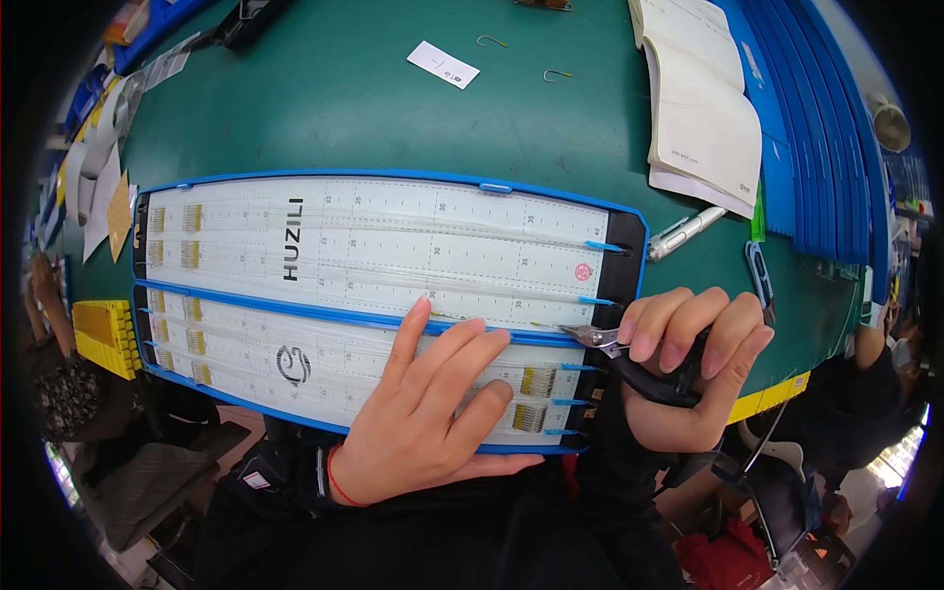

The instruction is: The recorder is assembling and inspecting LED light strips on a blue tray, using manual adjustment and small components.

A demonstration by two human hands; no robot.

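Observation:
A long, blue-edged fishing-rig case (pixel 393 180) lies opened into two halves, each with a white scale-marked board. Clear lines run lengthwise along the boards to blue tabs at the right end. Rows of gold fishing hooks (pixel 192 254) sit at the left end, and more hooks (pixel 536 382) at the right of the near half. My left hand (pixel 423 413) rests on the near half with its fingers spread, index fingertip at the middle divider. In my right hand (pixel 693 364) are small black-handled snips (pixel 595 336), their pointed metal tips over the divider's right end.
Two loose hooks (pixel 557 75) and a white label (pixel 443 65) lie on the green mat (pixel 295 108) beyond the case. Toward the right are an open notebook (pixel 703 118), a silver pen (pixel 685 233), a blue-handled cutter (pixel 758 280) and stacked blue cases (pixel 816 128). Yellow blocks (pixel 106 339) stand left.

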